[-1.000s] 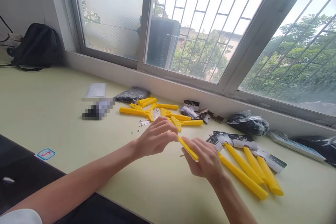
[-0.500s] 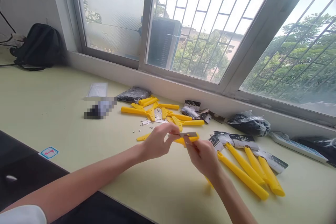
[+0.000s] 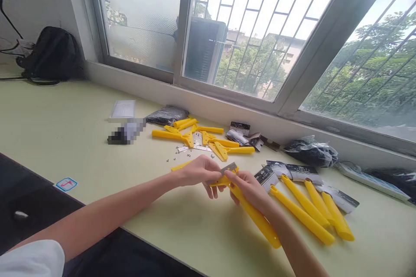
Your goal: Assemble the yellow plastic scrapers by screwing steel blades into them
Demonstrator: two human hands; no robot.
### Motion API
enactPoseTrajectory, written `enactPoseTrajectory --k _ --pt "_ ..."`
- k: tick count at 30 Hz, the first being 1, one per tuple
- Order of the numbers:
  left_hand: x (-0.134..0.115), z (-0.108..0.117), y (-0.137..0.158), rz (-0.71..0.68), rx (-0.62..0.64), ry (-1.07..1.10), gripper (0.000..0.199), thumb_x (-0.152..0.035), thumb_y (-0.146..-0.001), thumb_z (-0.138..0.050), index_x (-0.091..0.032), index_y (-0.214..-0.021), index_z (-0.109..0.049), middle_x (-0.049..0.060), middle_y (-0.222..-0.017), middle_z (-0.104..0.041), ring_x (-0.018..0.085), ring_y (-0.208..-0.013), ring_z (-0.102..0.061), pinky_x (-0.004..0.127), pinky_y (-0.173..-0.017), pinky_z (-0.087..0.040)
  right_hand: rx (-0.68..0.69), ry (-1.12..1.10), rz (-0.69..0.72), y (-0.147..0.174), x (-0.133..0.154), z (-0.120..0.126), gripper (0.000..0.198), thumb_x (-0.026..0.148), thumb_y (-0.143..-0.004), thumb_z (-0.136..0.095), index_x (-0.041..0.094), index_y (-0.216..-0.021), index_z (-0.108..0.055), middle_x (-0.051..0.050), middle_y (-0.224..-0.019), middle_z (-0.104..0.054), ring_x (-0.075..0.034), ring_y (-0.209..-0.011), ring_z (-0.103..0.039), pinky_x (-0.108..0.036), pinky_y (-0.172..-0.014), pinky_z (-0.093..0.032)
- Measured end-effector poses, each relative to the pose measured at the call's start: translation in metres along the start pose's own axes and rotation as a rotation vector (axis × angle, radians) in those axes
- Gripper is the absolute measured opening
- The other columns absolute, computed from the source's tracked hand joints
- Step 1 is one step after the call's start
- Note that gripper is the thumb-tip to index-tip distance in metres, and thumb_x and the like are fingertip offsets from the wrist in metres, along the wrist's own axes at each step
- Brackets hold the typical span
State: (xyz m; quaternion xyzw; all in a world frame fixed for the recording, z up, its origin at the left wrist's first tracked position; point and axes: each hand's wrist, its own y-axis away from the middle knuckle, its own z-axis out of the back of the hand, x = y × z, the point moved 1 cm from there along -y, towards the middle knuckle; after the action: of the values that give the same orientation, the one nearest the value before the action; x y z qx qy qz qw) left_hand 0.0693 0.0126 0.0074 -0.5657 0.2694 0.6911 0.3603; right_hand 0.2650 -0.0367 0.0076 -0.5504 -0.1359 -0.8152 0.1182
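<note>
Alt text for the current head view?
Left hand and right hand hold a yellow scraper and metal blade together over a pale green table. Beyond lie yellow scraper pieces and small fasteners; four yellow handles with header cards lie at right, a barred window behind.

A sticker (image 3: 66, 184) bears a red J-like mark.

Bright daylight was admitted through the barred window (image 3: 247, 30), whose upper part was bleached almost to white. A faint, soft shadow was cast on the pale green tabletop (image 3: 182, 225) below the yellow scraper (image 3: 256, 216). Fine detail was softened, a small object (image 3: 129, 131) was masked by pixel blocks, and the edges were stretched by wide-angle distortion.
</note>
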Motion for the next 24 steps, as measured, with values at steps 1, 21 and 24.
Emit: enactPoseTrajectory --k 1,21,24 --pt "-0.001 0.001 0.0 0.014 -0.007 -0.022 0.043 -0.053 -0.093 -0.059 -0.012 -0.096 -0.074 0.013 -0.092 -0.079 0.023 -0.069 -0.077 0.033 -0.059 -0.064 -0.006 -0.025 -0.016 -0.002 -0.002 -0.001 0.063 0.075 -0.091 -0.051 0.017 -0.074 -0.063 0.0 -0.052 -0.056 -0.011 -0.042 -0.045 -0.026 -0.049 -0.036" --pt "-0.021 0.055 0.019 0.44 -0.377 -0.955 0.029 -0.037 -0.077 -0.082 -0.017 -0.066 -0.065 0.001 -0.07 -0.066 0.021 -0.074 -0.065 0.031 -0.068 -0.048 -0.291 -0.112 -0.26 -0.021 -0.031 0.022 0.048 0.058 -0.09 -0.052 0.019 -0.065 -0.064 -0.002 -0.045 -0.054 -0.016 -0.044 -0.047 -0.029 -0.05 -0.039" --pt "-0.017 0.049 0.013 0.444 -0.381 -0.951 0.023 -0.038 -0.096 -0.067 -0.015 -0.101 -0.068 0.005 -0.102 -0.07 0.019 -0.091 -0.067 0.038 -0.084 -0.056 -0.294 -0.116 -0.262 -0.021 -0.031 0.021 0.048 0.058 -0.091 -0.052 0.02 -0.065 -0.063 -0.001 -0.045 -0.054 -0.016 -0.042 -0.047 -0.029 -0.049 -0.039"
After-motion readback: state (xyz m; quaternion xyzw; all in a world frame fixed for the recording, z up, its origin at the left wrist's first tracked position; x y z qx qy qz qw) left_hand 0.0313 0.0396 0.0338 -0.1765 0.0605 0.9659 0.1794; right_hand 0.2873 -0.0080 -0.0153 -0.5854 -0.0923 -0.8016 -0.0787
